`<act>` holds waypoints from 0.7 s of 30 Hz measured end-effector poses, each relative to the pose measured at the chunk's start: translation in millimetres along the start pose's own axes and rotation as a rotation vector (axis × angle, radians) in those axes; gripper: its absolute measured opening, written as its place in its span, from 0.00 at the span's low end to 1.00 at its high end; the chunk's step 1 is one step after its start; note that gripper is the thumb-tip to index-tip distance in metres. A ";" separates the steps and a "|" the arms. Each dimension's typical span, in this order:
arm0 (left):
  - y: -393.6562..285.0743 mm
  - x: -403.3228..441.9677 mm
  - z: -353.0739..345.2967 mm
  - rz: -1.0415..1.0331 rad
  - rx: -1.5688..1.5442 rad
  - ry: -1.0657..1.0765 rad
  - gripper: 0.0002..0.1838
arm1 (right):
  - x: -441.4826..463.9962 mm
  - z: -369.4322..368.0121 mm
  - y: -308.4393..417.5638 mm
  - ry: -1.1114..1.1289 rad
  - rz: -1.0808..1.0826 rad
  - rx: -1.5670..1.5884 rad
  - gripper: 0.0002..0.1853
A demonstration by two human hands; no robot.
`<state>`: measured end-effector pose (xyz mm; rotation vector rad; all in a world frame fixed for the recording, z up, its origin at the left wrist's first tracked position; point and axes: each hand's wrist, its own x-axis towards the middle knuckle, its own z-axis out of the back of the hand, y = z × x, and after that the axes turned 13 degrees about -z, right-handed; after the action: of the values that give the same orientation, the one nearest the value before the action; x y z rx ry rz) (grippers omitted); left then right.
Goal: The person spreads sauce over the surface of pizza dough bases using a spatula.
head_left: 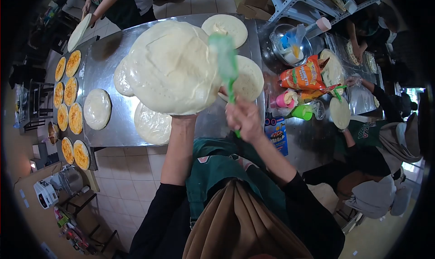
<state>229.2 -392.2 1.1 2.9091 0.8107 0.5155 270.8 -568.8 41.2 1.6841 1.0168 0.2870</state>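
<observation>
Raised toward the camera, a round pizza crust [174,68] coated with a pale, glossy cream rests on my left hand [185,118]. That hand is mostly hidden underneath; only its heel and some fingertips at the crust's right edge show. My right hand [245,119] is closed round the handle of a green spatula [225,59], whose blurred blade has pale cream on it and is at the crust's right edge. On the metal table [118,136] below lie other round crusts: a glossy one [152,125], one with a cream dollop [225,30] and a plainer one [249,80].
Several orange-topped rounds [71,91] sit at the table's left end. To the right are a steel bowl [283,32], an orange packet [302,75] and a green cup [302,112]. Co-workers stand at upper left and right, one holding a crust [79,32]. A mixer [59,184] stands lower left.
</observation>
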 end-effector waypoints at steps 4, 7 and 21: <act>-4.2 -6.2 -14.0 0.028 0.047 -0.063 0.33 | 4.6 26.6 40.5 -0.137 0.013 -0.221 0.19; -7.1 -12.4 2.9 -0.010 -0.007 -0.096 0.32 | -11.4 31.9 29.5 -0.321 0.338 -0.828 0.20; -7.9 -31.1 13.5 -0.003 -0.030 -0.136 0.32 | -4.0 17.2 37.5 -0.188 0.345 -1.099 0.23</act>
<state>204.9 -401.2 -22.1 2.8777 0.7815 0.3215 297.3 -584.8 68.9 0.8248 0.2768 0.7380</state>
